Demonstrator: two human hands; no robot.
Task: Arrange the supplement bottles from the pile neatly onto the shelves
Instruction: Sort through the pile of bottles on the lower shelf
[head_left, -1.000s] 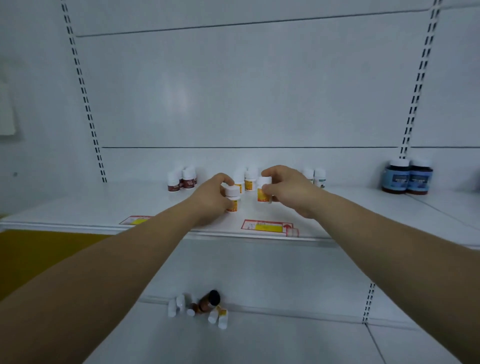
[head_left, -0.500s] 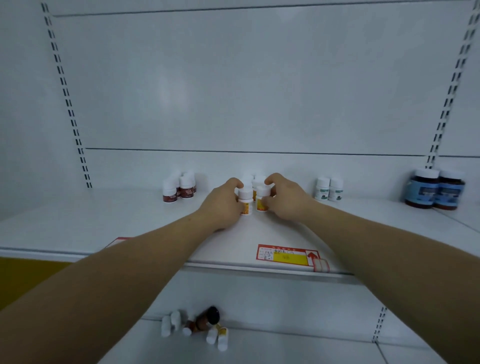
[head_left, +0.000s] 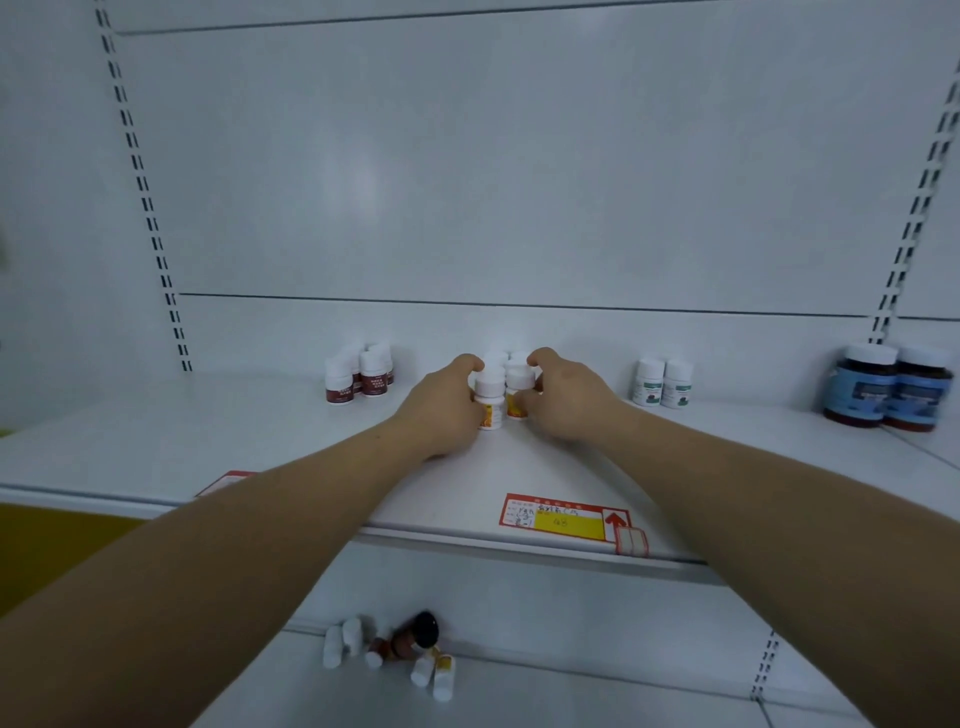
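the person reaches both arms to the middle shelf (head_left: 208, 431). the left hand (head_left: 441, 402) is curled round a small white bottle (head_left: 490, 397) with an orange label, with the fingers bent up by its cap. the right hand (head_left: 563, 397) grips a second bottle (head_left: 521, 384) of the same kind in the same way. the two bottles are upright and touch side by side, low on the shelf, just in front of two more white caps (head_left: 506, 357) near the back wall. to the left stand red-label bottles (head_left: 358, 376), to the right green-label bottles (head_left: 662, 384) and, far right, blue jars (head_left: 888, 387). a price tag (head_left: 566, 519) lies at the shelf edge. on the lower shelf (head_left: 571, 691) the pile (head_left: 400, 649) of bottles lies mixed, most on their sides.
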